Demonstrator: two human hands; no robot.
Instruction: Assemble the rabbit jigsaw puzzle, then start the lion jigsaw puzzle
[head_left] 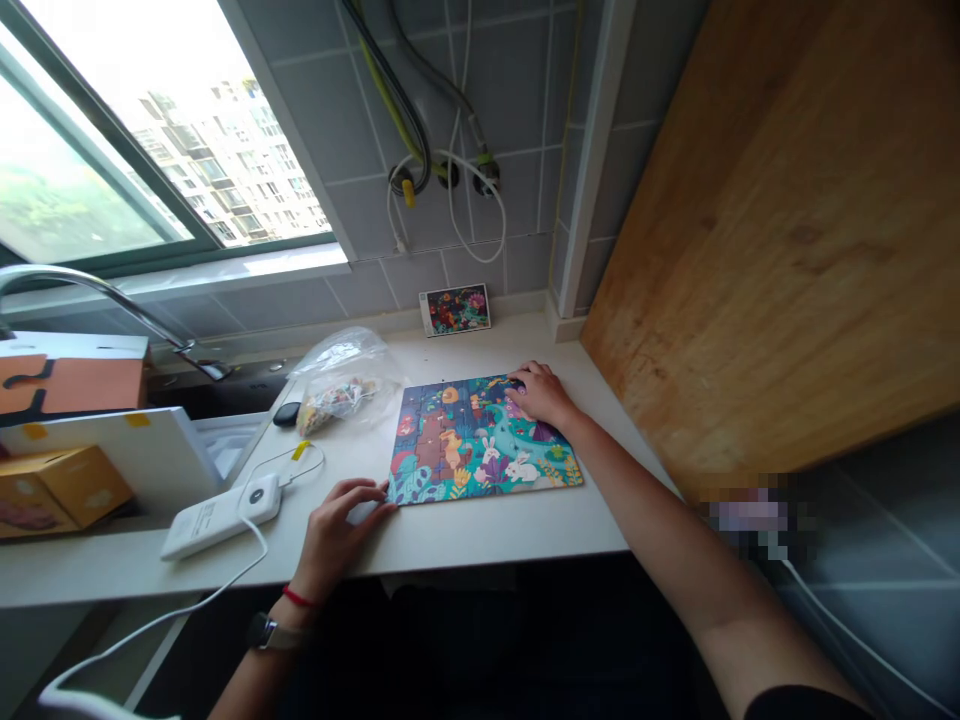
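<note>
The left hand [341, 525] and the right hand [541, 394] are placed at diagonally opposite corners of a jigsaw puzzle [480, 440], which is laid flat on the worktop [487, 532] between them. The near left corner is touched by the left hand, its thumb and fingertips brought close together; whether the edge is pinched cannot be told. The far right corner is covered by the right hand, its fingers loosely bent over the printed surface and closed on nothing. White rabbits are pictured along the puzzle's near side. Just to the puzzle's left, a clear plastic bag [360, 380] is set down, and a white power bank [217, 520] is placed beyond the left hand. Behind the puzzle, a small picture card [459, 309] is leaned against the tiled wall [416, 277].
</note>
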